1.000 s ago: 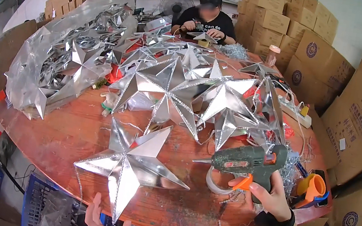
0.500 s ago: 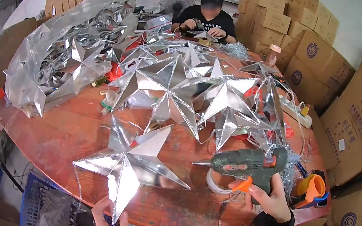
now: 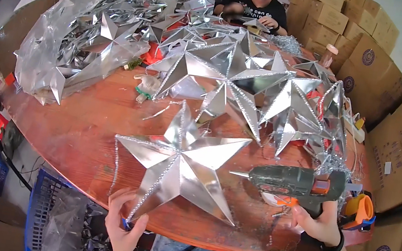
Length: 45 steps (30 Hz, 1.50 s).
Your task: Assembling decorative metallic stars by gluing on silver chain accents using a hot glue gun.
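Note:
A shiny silver five-pointed star (image 3: 194, 169) is in front of me, with beaded silver trim along some ridges and a loose strand of trim (image 3: 115, 170) hanging from its left tip. My left hand (image 3: 123, 226) pinches its lowest tip between thumb and fingers, at the table's front edge. In my right hand (image 3: 320, 226) is a dark green glue gun (image 3: 282, 179) with an orange trigger, held roughly level. Its metal nozzle points left, toward the star's right side, with a visible gap between. A white roll (image 3: 273, 199) lies partly hidden under the gun.
Several trimmed stars (image 3: 226, 79) are piled across the middle of the red-brown table (image 3: 79, 132). A clear plastic bag (image 3: 38, 57) of stars lies left. An orange tape roll (image 3: 360, 206) and a power strip (image 3: 358, 127) are right. A co-worker (image 3: 259, 8) sits opposite, near stacked cartons (image 3: 329, 14).
The view has shifted, so the table appears farther right and higher. The star has turned a little in my left hand, and the glue gun has tilted to nearly level.

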Available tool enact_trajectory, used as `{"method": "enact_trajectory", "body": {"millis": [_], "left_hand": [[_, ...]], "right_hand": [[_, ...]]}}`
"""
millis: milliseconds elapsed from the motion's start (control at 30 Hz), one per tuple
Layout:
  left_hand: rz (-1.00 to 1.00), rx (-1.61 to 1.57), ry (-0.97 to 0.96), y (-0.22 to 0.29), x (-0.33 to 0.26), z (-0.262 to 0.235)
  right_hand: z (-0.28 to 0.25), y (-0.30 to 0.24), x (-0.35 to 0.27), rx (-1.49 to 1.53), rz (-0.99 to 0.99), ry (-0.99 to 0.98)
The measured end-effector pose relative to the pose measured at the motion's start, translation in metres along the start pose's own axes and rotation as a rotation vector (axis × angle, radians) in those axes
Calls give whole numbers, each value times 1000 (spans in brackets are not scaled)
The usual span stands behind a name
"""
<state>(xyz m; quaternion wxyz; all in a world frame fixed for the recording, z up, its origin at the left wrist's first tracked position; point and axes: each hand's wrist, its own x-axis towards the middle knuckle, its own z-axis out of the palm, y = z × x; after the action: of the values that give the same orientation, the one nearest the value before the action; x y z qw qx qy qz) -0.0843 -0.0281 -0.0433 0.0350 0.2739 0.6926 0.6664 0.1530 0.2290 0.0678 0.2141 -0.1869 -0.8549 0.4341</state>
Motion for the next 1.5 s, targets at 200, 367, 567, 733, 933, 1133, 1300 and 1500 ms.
{"method": "enact_trajectory", "body": {"millis": [200,367,567,733,933,1133,1300,1500], "left_hand": [[192,106,-95,9,-2,-16],[193,280,177,-19,-6,-12],[292,570,276,-28,3,6],[332,549,319,-32,3,6],[364,594,337,-41,1,4],[340,558,347,-37,1,5],[329,544,353,-35,2,7],[296,549,326,-41,-3,3]], "right_hand": [[25,-33,52,-287,-262,-12],[43,-36,71,-93,48,-18],[48,-28,76,-6,94,-54],[48,-24,76,-62,39,-39],[50,-25,78,-40,-15,-16],[37,-15,75,-213,-115,-238],[39,-32,73,-256,-152,-118],[34,-28,35,-46,148,-12]]}}
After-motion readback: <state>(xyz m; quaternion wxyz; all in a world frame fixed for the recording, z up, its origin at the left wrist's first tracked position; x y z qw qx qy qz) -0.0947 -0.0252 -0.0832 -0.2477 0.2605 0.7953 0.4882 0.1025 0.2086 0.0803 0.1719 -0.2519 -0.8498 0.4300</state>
